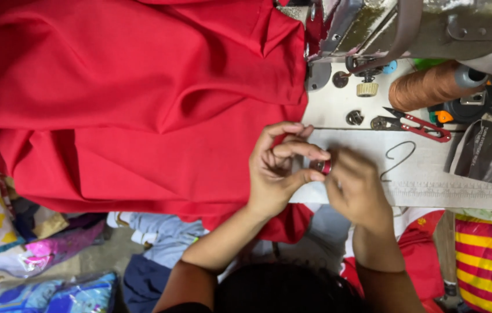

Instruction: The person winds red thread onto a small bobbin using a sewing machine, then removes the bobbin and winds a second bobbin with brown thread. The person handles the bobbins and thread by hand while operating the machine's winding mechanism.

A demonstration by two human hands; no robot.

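Together, two hands [315, 174] pinch one bobbin [321, 166].

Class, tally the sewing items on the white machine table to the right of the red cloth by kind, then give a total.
Thread snips: 1
Brown thread cone: 1
Small bobbin held in both hands: 1
Ruler strip: 1
Total: 4

Light is even and fairly bright, falling from above, with soft shadows in the folds of the big red cloth [135, 98]. The right hand [357, 188] is motion-blurred; the upper right corner looks smeared. No harsh glare.
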